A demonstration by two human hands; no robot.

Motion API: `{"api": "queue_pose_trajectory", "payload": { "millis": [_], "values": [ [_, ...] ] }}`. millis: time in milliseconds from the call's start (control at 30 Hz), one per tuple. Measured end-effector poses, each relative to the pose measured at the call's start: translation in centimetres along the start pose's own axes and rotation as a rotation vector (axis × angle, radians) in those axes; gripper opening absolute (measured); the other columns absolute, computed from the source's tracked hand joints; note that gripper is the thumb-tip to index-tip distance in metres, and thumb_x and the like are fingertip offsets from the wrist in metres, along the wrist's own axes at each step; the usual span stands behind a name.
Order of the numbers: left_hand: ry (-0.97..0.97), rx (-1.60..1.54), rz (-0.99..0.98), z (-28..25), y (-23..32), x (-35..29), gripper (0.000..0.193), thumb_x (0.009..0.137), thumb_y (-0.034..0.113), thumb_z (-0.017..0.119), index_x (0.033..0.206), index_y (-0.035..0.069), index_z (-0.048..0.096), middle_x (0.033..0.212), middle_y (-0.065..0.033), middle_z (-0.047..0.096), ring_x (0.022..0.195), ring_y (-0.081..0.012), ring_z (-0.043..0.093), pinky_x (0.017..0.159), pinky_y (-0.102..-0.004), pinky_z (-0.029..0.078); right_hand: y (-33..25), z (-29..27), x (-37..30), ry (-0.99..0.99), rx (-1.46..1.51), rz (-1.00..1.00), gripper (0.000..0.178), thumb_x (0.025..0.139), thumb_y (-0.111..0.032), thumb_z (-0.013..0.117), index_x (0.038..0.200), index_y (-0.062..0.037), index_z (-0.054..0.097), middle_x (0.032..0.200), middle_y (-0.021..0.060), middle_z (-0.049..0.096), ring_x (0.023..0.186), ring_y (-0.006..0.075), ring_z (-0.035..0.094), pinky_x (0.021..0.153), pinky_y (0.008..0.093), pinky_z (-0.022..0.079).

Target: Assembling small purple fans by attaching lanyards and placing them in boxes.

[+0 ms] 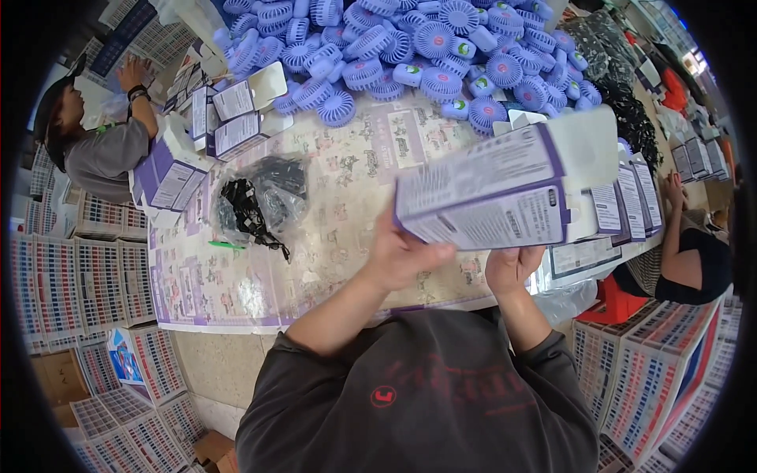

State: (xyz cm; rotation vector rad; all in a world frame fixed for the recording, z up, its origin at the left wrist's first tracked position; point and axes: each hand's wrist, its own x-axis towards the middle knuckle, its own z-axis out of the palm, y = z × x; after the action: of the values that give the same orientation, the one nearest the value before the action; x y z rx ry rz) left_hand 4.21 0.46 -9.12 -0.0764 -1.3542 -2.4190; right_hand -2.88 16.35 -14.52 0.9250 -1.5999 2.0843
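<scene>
Over the near part of the table I hold a white and purple cardboard box (482,193), tilted, with its flap (587,154) standing open at the right end. My left hand (404,256) is closed around the box's left end, thumb along the lower edge. Under the lower right edge, my right hand (514,266) is bent up against the box, its fingertips partly hidden. Past the box lies a big heap of purple handheld fans (371,59). A clear plastic bag (280,185) with black cables (246,206) rests left of my left hand.
Similar boxes (631,197) stand at the right, and others (236,118) lie open at the left. A person (102,142) works on the left; another person's arm (672,229) shows on the right. Stacked printed cartons (83,280) flank the patterned table (339,276). More black cables (635,126) lie far right.
</scene>
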Motion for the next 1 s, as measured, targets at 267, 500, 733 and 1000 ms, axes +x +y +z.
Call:
{"api": "queue_pose_trajectory", "payload": {
  "millis": [267, 500, 733, 1000],
  "values": [
    [-0.249, 0.0, -0.396, -0.8, -4.3, 0.8, 0.069, 0.072, 0.008, 0.082, 0.13, -0.003, 0.048, 0.115, -0.0102, 0.063, 0.108, -0.0188, 0.059, 0.094, -0.0351, 0.048, -0.1, -2.1, -2.2, -0.041, 0.234, 0.12, 0.068, 0.096, -0.037, 0.055, 0.145, -0.0027, 0.023, 0.143, 0.0139, 0.039, 0.128, 0.0244, 0.043, 0.106, 0.041, 0.037],
    [-0.613, 0.537, -0.479, -0.5, -3.3, 3.1, 0.061, 0.071, 0.008, 0.079, 0.126, 0.001, 0.053, 0.124, -0.0148, 0.059, 0.115, -0.025, 0.056, 0.099, -0.0367, 0.044, -1.9, -4.0, -2.8, -0.222, 0.041, 0.311, 0.067, 0.09, -0.025, 0.067, 0.14, 0.0039, 0.034, 0.132, 0.0172, 0.053, 0.118, 0.0269, 0.054, 0.1, 0.0414, 0.043],
    [0.419, 1.999, 0.266, -14.5, -3.1, 14.7, 0.059, 0.075, 0.037, 0.073, 0.12, 0.004, 0.055, 0.126, -0.0173, 0.052, 0.118, -0.0363, 0.048, 0.1, -0.0525, 0.035, -3.6, -3.6, -0.3, -0.225, 0.02, 0.479, 0.059, 0.085, -0.023, 0.073, 0.127, 0.0076, 0.047, 0.116, 0.0148, 0.062, 0.104, 0.022, 0.06, 0.091, 0.0345, 0.047],
    [0.314, 1.911, -0.114, -11.0, -3.1, 12.5, 0.067, 0.073, 0.041, 0.074, 0.126, 0.005, 0.053, 0.14, -0.0162, 0.043, 0.127, -0.0334, 0.042, 0.104, -0.0534, 0.031, -3.7, -3.8, -1.1, -0.268, 0.071, 0.524, 0.063, 0.079, -0.03, 0.079, 0.122, 0.0071, 0.052, 0.11, 0.013, 0.064, 0.099, 0.0197, 0.062, 0.086, 0.0324, 0.049]
  ]
}}
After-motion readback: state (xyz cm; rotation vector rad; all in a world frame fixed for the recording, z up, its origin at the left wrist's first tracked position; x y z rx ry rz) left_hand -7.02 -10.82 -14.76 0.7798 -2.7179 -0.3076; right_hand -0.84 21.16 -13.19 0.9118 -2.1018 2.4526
